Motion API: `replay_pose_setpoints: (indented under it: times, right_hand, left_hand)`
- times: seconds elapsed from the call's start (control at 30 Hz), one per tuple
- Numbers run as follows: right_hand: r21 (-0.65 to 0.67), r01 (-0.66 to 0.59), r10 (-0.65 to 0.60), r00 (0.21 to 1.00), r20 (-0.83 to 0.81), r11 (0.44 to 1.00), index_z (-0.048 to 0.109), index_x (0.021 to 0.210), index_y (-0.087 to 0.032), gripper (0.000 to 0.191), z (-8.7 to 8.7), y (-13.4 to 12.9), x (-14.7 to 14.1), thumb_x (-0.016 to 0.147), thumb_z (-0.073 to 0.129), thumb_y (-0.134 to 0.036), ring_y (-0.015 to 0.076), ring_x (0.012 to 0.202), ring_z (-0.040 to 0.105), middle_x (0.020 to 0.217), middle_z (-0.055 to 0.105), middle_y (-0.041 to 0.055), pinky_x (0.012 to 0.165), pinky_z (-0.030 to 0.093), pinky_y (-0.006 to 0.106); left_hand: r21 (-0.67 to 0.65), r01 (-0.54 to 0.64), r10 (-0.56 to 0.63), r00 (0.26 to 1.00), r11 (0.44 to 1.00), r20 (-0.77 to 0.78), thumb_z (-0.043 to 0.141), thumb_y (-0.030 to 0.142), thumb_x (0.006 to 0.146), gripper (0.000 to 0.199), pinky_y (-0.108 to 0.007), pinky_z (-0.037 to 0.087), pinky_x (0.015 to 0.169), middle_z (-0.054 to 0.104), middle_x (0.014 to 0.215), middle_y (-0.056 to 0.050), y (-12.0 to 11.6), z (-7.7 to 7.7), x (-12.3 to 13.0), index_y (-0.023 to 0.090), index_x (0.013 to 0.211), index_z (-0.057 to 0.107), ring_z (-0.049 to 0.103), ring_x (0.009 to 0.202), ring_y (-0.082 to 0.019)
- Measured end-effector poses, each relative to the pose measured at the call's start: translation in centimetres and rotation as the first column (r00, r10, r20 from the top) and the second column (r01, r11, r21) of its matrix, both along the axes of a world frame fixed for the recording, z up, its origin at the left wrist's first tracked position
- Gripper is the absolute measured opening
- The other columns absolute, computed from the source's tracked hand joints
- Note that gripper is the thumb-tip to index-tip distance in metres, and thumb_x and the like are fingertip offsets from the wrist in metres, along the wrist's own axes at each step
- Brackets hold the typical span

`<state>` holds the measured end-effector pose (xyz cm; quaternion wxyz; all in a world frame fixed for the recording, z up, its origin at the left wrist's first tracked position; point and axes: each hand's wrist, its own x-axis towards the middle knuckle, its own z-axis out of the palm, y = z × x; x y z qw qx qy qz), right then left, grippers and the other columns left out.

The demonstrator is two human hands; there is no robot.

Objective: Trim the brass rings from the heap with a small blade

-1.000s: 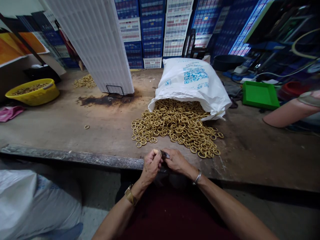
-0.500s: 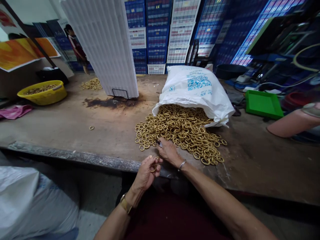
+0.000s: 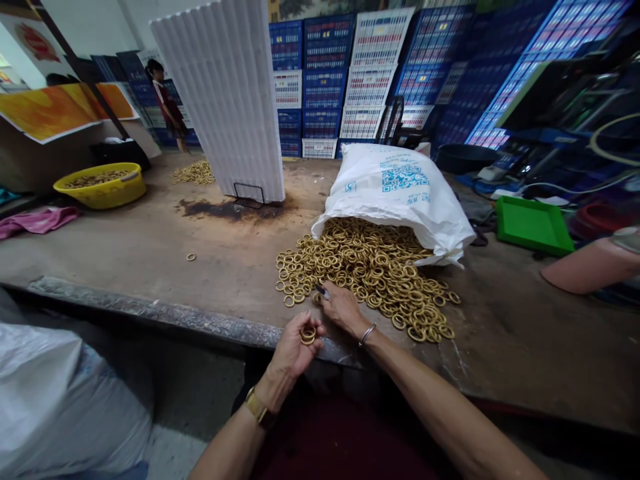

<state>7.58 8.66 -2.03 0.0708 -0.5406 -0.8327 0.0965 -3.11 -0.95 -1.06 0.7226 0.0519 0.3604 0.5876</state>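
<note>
My left hand (image 3: 293,348) is curled, palm up, around a couple of gold-coloured rings (image 3: 307,336) just above the table's front edge. Beside it, my right hand (image 3: 343,309) grips a small tool with a dark tip (image 3: 321,291); its exact kind is unclear. A ring lies at the right fingertips, and I cannot tell whether they hold it. Right behind that hand, a heap of the same rings (image 3: 370,267) spills from the mouth of a white woven sack (image 3: 400,200) lying on its side.
On the wooden table (image 3: 125,260), a single ring (image 3: 191,257) lies to the left. A yellow basin (image 3: 100,187) of rings and a tall white corrugated panel (image 3: 230,107) stand farther back. To the right are a green tray (image 3: 534,225) and a pink cylinder (image 3: 590,263). A person (image 3: 167,107) stands behind.
My left hand has turned and opened slightly, showing rings in the palm. The right hand stays by the heap's front edge with the tool. The whole view has shifted a little.
</note>
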Motion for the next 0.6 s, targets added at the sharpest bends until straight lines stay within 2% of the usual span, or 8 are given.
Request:
replay_pose_setpoints:
  times: [0.13, 0.33, 0.43, 0.6]
  right_hand:
    - [0.021, 0.020, -0.020, 0.999, -0.031, 1.000, 0.054, 0.092, -0.018, 0.018, -0.2, -0.2, 0.7, 0.079, 0.043, -0.026, 0.0156, 0.068, 0.057, 0.075, 0.064, 0.0054, 0.056, 0.028, 0.023]
    - [0.048, 0.035, -0.022, 0.970, -0.242, 0.998, 0.056, 0.083, -0.018, 0.019, -0.6, -1.1, 2.6, 0.081, 0.040, -0.027, 0.0135, 0.058, 0.052, 0.067, 0.060, 0.0034, 0.055, 0.030, 0.023]
    - [0.063, 0.048, -0.023, 0.936, -0.352, 0.997, 0.055, 0.079, -0.018, 0.018, -0.6, -1.8, 3.2, 0.080, 0.039, -0.027, 0.0134, 0.056, 0.049, 0.064, 0.057, 0.0025, 0.055, 0.031, 0.023]
    - [0.025, 0.059, -0.040, 0.877, -0.479, 0.998, 0.051, 0.071, -0.019, 0.015, -0.6, -2.6, 3.7, 0.078, 0.039, -0.026, 0.0123, 0.054, 0.045, 0.060, 0.051, -0.0003, 0.055, 0.033, 0.022]
  left_hand:
    - [0.037, -0.021, 0.028, 0.980, 0.999, -0.199, 0.065, 0.033, 0.064, 0.026, -0.015, 0.033, 0.039, 0.050, 0.061, 0.003, 0.1, 0.0, 0.4, 0.015, 0.074, 0.050, 0.048, 0.049, -0.006]
    - [0.052, -0.036, 0.057, 0.868, 0.998, -0.493, 0.061, 0.046, 0.064, 0.043, -0.014, 0.029, 0.035, 0.049, 0.058, 0.006, 1.3, -0.6, 1.4, 0.018, 0.093, 0.046, 0.044, 0.041, -0.006]
    - [0.058, 0.030, 0.011, 0.799, 0.998, -0.602, 0.060, 0.044, 0.065, 0.040, -0.015, 0.027, 0.033, 0.048, 0.053, 0.007, 2.1, -0.8, 2.0, 0.017, 0.091, 0.048, 0.039, 0.036, -0.005]
    - [0.114, 0.098, 0.018, 0.675, 0.989, -0.738, 0.056, 0.033, 0.068, 0.018, -0.016, 0.024, 0.036, 0.041, 0.044, 0.008, 2.7, -0.8, 2.7, 0.016, 0.072, 0.053, 0.034, 0.035, -0.004]
